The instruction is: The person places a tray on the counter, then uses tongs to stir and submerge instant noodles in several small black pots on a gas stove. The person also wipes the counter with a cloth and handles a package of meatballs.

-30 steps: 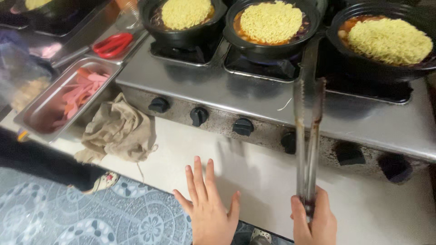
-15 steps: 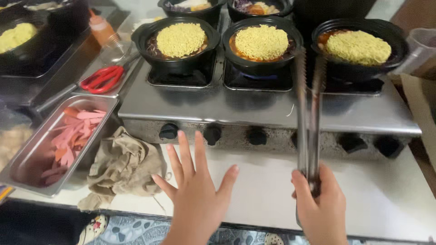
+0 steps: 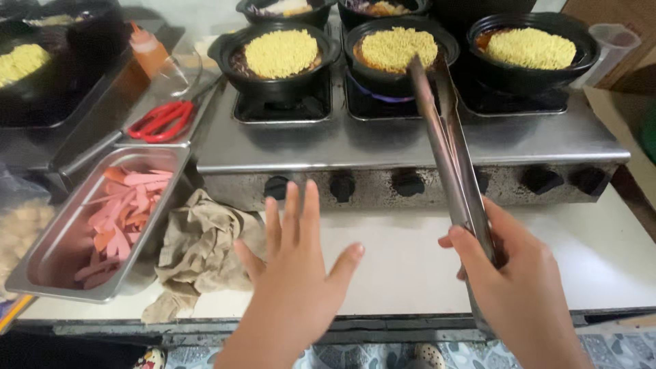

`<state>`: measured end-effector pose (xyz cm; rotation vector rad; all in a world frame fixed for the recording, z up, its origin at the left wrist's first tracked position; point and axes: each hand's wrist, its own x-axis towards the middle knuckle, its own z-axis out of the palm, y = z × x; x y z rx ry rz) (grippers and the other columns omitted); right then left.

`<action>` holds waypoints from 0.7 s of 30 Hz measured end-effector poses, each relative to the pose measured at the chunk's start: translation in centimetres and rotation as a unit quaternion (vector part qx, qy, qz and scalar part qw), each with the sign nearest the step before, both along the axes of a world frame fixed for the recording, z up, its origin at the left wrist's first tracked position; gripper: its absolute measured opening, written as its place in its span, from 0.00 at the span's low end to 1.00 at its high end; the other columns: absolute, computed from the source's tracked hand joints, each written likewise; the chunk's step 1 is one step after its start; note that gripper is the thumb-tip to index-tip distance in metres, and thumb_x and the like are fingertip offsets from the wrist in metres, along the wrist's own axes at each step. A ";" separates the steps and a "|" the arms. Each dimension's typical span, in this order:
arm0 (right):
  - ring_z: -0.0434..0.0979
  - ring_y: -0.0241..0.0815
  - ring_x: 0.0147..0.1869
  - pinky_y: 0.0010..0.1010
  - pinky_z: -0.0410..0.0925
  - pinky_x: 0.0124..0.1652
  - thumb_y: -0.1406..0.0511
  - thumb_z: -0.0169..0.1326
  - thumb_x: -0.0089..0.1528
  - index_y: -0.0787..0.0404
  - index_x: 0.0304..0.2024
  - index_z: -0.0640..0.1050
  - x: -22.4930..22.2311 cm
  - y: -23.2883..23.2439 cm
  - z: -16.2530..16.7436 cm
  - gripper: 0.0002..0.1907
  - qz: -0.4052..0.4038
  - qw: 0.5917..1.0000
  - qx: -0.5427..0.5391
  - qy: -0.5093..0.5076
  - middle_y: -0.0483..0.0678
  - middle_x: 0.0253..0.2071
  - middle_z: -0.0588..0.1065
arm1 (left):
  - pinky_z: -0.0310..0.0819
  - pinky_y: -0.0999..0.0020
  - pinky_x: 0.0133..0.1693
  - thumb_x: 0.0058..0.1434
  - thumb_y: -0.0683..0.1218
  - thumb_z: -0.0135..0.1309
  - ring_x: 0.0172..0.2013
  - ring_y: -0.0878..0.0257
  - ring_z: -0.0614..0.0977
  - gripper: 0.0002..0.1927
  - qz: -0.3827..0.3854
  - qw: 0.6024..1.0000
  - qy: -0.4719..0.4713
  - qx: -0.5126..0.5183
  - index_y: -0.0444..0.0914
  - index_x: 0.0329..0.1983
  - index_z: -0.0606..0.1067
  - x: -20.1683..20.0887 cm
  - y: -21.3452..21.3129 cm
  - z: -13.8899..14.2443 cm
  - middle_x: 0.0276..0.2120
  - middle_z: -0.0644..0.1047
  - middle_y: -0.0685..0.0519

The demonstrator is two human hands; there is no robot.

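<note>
My right hand (image 3: 523,287) grips metal tongs (image 3: 447,147), tips over the middle pot's (image 3: 393,61) unbroken noodle block (image 3: 398,48). My left hand (image 3: 297,273) hovers empty, fingers spread. All three blocks look unstirred.

A food-stall kitchen: a steel gas stove (image 3: 410,147) holding black pots of noodles (image 3: 281,53), beside a tray of sliced sausage (image 3: 75,246).
</note>
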<state>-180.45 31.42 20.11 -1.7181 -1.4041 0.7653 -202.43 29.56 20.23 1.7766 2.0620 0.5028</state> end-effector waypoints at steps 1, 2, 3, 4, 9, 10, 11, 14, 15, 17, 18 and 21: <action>0.74 0.34 0.25 0.25 0.65 0.25 0.63 0.54 0.63 0.55 0.69 0.69 -0.1 -0.2 -0.1 0.30 -0.003 1.000 -0.008 0.005 0.46 0.32 0.81 | 0.17 0.25 0.60 0.59 0.67 0.48 0.76 0.49 0.31 0.52 -0.008 1.000 -0.001 -0.012 0.49 0.79 0.38 -0.1 -0.2 0.0 0.79 0.37 0.52; 0.73 0.34 0.25 0.26 0.65 0.25 0.64 0.55 0.63 0.53 0.74 0.62 -0.2 -0.5 -0.1 0.36 -0.006 1.000 -0.017 0.010 0.47 0.33 0.82 | 0.17 0.24 0.60 0.60 0.67 0.48 0.75 0.48 0.31 0.52 -0.020 1.000 0.004 -0.009 0.49 0.79 0.37 -0.3 -0.3 0.0 0.78 0.36 0.51; 0.73 0.35 0.26 0.26 0.65 0.25 0.65 0.55 0.63 0.52 0.79 0.54 -0.2 -0.6 0.0 0.43 -0.009 0.999 -0.029 0.013 0.49 0.35 0.83 | 0.17 0.24 0.60 0.61 0.67 0.48 0.75 0.47 0.30 0.52 -0.032 0.999 0.008 -0.009 0.48 0.78 0.37 -0.3 -0.5 0.0 0.78 0.36 0.50; 0.74 0.36 0.25 0.27 0.65 0.25 0.65 0.55 0.64 0.52 0.80 0.55 -0.4 -0.7 0.1 0.43 -0.015 0.999 -0.040 -0.003 0.49 0.35 0.83 | 0.17 0.23 0.59 0.61 0.67 0.49 0.75 0.46 0.30 0.52 -0.044 0.999 0.011 -0.011 0.48 0.78 0.37 -0.5 -0.6 0.1 0.78 0.36 0.49; 0.67 0.37 0.26 0.31 0.61 0.24 0.64 0.56 0.67 0.49 0.82 0.58 -1.6 -0.8 0.6 0.42 -0.014 0.998 -0.058 -0.015 0.48 0.37 0.84 | 0.15 0.26 0.59 0.62 0.67 0.49 0.75 0.45 0.30 0.51 -0.052 0.999 -0.007 -0.010 0.45 0.78 0.39 -1.5 -1.0 0.1 0.78 0.37 0.46; 0.68 0.36 0.25 0.30 0.62 0.25 0.64 0.56 0.66 0.49 0.82 0.58 -1.8 -1.1 0.5 0.42 -0.013 0.998 -0.056 -0.009 0.48 0.36 0.84 | 0.15 0.26 0.59 0.62 0.67 0.49 0.75 0.45 0.31 0.51 -0.052 0.999 -0.010 -0.003 0.45 0.78 0.40 -1.6 -1.1 0.1 0.78 0.38 0.45; 0.68 0.35 0.25 0.29 0.63 0.25 0.64 0.56 0.65 0.49 0.81 0.58 -2.0 -1.3 0.4 0.42 -0.013 0.999 -0.052 -0.002 0.48 0.36 0.83 | 0.15 0.26 0.58 0.61 0.67 0.49 0.75 0.45 0.31 0.51 -0.054 0.999 -0.006 -0.004 0.45 0.78 0.40 -1.8 -1.3 0.0 0.78 0.38 0.45; 0.70 0.34 0.25 0.28 0.64 0.25 0.64 0.55 0.65 0.50 0.80 0.57 -2.0 -1.8 0.3 0.42 -0.010 0.999 -0.039 0.002 0.48 0.35 0.83 | 0.15 0.25 0.58 0.61 0.68 0.49 0.75 0.45 0.30 0.52 -0.061 0.998 0.003 -0.013 0.45 0.78 0.40 -2.0 -1.7 0.1 0.77 0.37 0.44; 0.70 0.34 0.25 0.28 0.64 0.25 0.64 0.55 0.65 0.50 0.80 0.57 -1.9 -2.0 0.2 0.42 -0.007 0.999 -0.036 -0.001 0.48 0.35 0.83 | 0.15 0.25 0.58 0.61 0.68 0.48 0.75 0.45 0.30 0.51 -0.064 0.998 0.004 -0.022 0.45 0.78 0.39 -2.0 -1.8 0.2 0.77 0.37 0.44; 0.70 0.35 0.25 0.29 0.64 0.25 0.64 0.55 0.65 0.50 0.81 0.57 -1.5 -2.2 0.1 0.42 -0.004 0.999 -0.041 -0.019 0.48 0.35 0.83 | 0.13 0.25 0.58 0.62 0.68 0.48 0.75 0.45 0.29 0.51 -0.072 0.996 0.007 -0.054 0.45 0.78 0.38 -1.9 -1.9 0.3 0.77 0.36 0.44; 0.70 0.35 0.25 0.29 0.64 0.25 0.64 0.55 0.65 0.50 0.81 0.58 -1.3 -2.2 0.0 0.42 -0.002 0.999 -0.044 -0.028 0.48 0.35 0.83 | 0.13 0.25 0.59 0.62 0.68 0.48 0.74 0.45 0.28 0.51 -0.075 0.994 0.011 -0.078 0.45 0.78 0.37 -1.7 -1.8 0.4 0.77 0.35 0.44; 0.71 0.37 0.24 0.31 0.66 0.24 0.65 0.56 0.66 0.50 0.82 0.57 -0.7 -2.5 -0.3 0.43 -0.002 0.999 -0.045 0.012 0.50 0.36 0.83 | 0.12 0.24 0.58 0.62 0.68 0.47 0.74 0.45 0.27 0.51 -0.087 0.992 0.010 -0.092 0.45 0.78 0.36 -1.2 -2.1 0.4 0.77 0.33 0.43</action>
